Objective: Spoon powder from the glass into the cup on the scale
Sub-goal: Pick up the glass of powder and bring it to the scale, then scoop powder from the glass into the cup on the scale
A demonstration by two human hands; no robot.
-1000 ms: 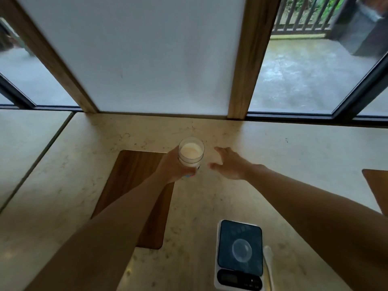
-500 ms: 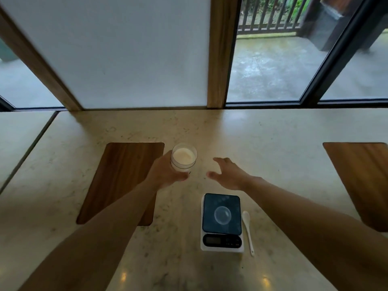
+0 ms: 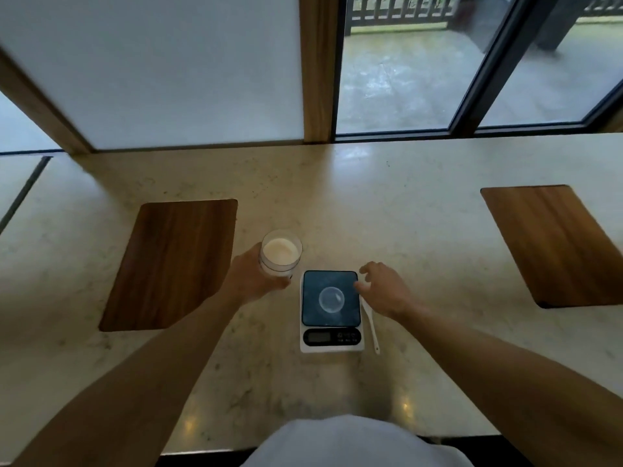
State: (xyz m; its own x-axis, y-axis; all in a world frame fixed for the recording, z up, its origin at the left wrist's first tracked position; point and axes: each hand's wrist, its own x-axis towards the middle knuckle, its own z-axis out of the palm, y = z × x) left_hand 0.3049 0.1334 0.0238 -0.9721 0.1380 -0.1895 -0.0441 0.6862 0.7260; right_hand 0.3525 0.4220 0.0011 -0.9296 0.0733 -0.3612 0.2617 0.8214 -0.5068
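Note:
A clear glass (image 3: 281,253) holding pale powder stands just left of the scale's far corner, and my left hand (image 3: 251,279) is wrapped around its side. The white kitchen scale (image 3: 332,345) has a dark platform with a small clear cup (image 3: 331,299) in its middle. My right hand (image 3: 382,289) hovers over the scale's right edge with fingers spread and holds nothing. A white spoon (image 3: 370,323) lies on the counter along the scale's right side, its bowl end hidden under my right hand.
The pale stone counter (image 3: 404,203) runs to a window wall at the back. One wooden board (image 3: 172,264) lies left of the glass, another wooden board (image 3: 556,244) at the far right. The counter's front edge is close to my body.
My left hand has brought the glass nearer, to beside the scale. My right hand came back from the far counter to the scale's right edge, over the spoon. The view tilted down.

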